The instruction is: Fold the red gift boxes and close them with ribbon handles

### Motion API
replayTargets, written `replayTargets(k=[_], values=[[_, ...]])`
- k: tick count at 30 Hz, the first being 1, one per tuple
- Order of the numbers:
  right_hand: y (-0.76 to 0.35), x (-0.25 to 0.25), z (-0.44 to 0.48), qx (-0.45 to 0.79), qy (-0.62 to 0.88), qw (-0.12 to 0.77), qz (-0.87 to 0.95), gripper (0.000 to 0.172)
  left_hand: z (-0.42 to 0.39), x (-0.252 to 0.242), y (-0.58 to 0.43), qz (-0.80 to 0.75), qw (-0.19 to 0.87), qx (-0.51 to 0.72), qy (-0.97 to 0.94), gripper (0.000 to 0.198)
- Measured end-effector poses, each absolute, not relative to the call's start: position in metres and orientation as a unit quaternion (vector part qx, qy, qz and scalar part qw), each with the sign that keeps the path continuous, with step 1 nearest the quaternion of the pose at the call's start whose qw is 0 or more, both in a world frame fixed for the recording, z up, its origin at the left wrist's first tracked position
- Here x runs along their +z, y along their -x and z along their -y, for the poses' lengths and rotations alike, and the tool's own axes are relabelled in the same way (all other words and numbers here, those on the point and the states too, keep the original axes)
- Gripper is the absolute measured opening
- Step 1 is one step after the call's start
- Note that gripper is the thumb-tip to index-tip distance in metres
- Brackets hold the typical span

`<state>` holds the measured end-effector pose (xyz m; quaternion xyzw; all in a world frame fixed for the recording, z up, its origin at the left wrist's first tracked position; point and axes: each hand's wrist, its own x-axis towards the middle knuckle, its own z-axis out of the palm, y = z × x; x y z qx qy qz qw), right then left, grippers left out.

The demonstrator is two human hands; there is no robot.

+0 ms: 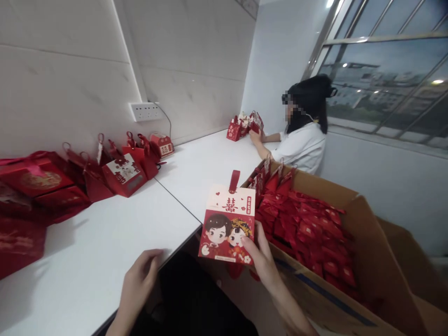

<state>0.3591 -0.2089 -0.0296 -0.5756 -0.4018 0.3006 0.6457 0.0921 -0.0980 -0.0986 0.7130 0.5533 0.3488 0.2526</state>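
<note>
My right hand (262, 256) grips a red and cream wedding favor box (229, 228) by its lower right edge, thumb on the front. Two cartoon figures and a double-happiness sign decorate that face, and a red ribbon loop (234, 180) sticks up from the top. The box is upright, held in the air just off the table's edge. Empty and loosely curled, my left hand (140, 277) is at the front edge of the white table (115, 242), its thumb a little apart from the fingers.
At my right, a large cardboard carton (381, 242) holds many red favor boxes (308, 224). More red gift boxes (124, 175) line the wall side at left, below a power strip (145, 112). Across the table, a person (301, 140) in white handles red boxes (245, 126).
</note>
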Motion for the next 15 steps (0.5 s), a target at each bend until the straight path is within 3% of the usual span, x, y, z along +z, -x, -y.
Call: replayTargets(k=[7,15], values=[[-0.39,-0.029,0.22,0.25,0.643,0.637,0.343,0.042,0.097,-0.102,-0.091,-0.526,0.164,0.339,-0.762,0.03],[-0.547,-0.053,0.202,0.109,0.724,0.659,0.171,0.046,0.091,-0.122,-0.081,-0.488,0.122,0.325,-0.801,0.026]])
